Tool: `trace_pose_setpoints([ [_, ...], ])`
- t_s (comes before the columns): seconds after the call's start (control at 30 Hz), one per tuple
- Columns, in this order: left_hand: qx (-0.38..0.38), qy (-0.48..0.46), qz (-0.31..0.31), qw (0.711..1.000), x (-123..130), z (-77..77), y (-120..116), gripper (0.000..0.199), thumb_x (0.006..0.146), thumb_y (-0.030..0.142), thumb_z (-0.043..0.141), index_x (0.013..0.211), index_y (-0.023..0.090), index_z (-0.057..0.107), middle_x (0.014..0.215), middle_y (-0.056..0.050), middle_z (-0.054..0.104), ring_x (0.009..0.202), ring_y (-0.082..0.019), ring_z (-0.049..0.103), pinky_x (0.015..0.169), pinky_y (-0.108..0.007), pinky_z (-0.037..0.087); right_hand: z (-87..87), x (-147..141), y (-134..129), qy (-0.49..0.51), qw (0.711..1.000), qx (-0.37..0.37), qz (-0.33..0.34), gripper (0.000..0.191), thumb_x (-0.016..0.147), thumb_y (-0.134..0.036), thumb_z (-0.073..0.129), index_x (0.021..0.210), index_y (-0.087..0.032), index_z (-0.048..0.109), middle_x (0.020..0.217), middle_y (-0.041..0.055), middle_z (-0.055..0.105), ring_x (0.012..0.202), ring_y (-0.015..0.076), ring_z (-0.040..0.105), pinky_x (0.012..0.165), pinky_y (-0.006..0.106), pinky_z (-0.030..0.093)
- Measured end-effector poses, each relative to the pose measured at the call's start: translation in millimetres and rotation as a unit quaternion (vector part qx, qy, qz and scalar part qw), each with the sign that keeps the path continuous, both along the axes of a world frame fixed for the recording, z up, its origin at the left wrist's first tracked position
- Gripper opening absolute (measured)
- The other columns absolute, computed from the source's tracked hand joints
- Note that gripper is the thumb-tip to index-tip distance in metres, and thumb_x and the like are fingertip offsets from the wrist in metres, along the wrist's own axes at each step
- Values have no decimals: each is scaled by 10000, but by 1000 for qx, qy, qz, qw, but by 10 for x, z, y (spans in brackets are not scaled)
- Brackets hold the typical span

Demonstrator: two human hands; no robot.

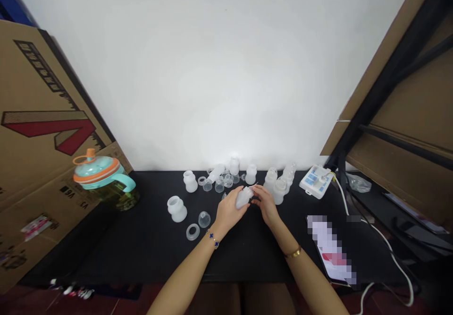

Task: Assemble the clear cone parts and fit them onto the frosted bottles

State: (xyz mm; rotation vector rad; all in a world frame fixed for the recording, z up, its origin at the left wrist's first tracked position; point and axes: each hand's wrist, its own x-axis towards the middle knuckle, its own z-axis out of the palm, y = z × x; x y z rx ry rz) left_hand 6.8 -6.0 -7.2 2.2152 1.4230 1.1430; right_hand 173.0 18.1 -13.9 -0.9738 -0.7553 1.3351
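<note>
My left hand (228, 209) is wrapped around a small white baby bottle (242, 199), which tilts with its neck toward the right. At that neck, my right hand (266, 205) has its fingers pinched together on a small part that is too small to make out. To the left lie a clear domed cap (204, 219) and a pale screw ring (193, 232). Beyond them stands an open bottle body (177, 209), with another bottle body (190, 182) behind it. Just right of my right hand, several bottles with domed tops stand together, one bottle (279, 191) nearest.
Clear caps (219, 184) and rings (202, 181) cluster by the wall, near another bottle (251, 174). A large jug (104, 178) stands left beside a cardboard box (42, 131). At right are a white compartment case (316, 181), a phone (331, 249) and a white cable (384, 239).
</note>
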Motion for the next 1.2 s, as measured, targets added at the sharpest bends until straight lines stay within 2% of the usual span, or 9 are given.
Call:
trace_pose_setpoints([
  [0.5,0,-1,-8,1000,-2,-5,0,541,843,270,697,1353,256,517,1358,-41,634,1213,-220,631,1031,-359,524,-11,-4,5,17,1000,-9,-6,307,652,-422,845,857,-226,728,847,5,698,727,152,615,545,235,482],
  [0.97,7,-3,-18,1000,-3,-46,22,564,834,263,704,1364,257,511,1351,-49,636,1205,-225,635,1029,-372,530,-4,-6,-2,4,1000,-11,-4,312,652,-444,840,838,-221,723,804,11,687,708,160,609,536,233,477],
  [1.2,8,-14,-20,1000,-5,-31,15,538,845,256,687,1356,257,517,1347,-51,635,1209,-221,629,1048,-376,519,14,-4,-6,7,1000,-13,0,307,662,-430,842,863,-222,737,884,24,722,721,160,631,539,235,488],
])
